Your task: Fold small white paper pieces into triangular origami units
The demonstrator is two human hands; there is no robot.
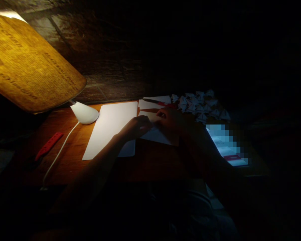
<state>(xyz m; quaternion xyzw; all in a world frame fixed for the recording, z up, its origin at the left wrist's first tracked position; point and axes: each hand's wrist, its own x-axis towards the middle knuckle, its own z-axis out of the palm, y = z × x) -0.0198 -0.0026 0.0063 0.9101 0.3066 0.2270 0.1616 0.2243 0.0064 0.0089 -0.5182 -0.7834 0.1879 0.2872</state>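
- While much of the room is dark, a yellow lampshade printed with lettering glows at the far left, in front of a brick wall.
- A red strip lies on the wooden table; I cannot tell just what it is.
- Beside it, a white cord runs down from the lamp base toward the near edge.
- Just right of the base is a stack of white paper, brightly lit, with the left forearm crossing over its near part.
- At the right side of the stack is the left hand, its fingers bent inward; whether they grip anything is too dim to tell.
- Between and below the hands lies a shaded sheet, right of the stack, partly hidden by them.
- Beyond that, a smaller piece of paper has a dark, narrow tool with a red handle lying across it.
- Close to the left hand, the right hand has its fingers curled over the sheet; I cannot tell what they hold.
- Past it sits a heap of small folded papers.
- Nearer and farther right, a lit screen lies on the table, partly blurred into blocks.
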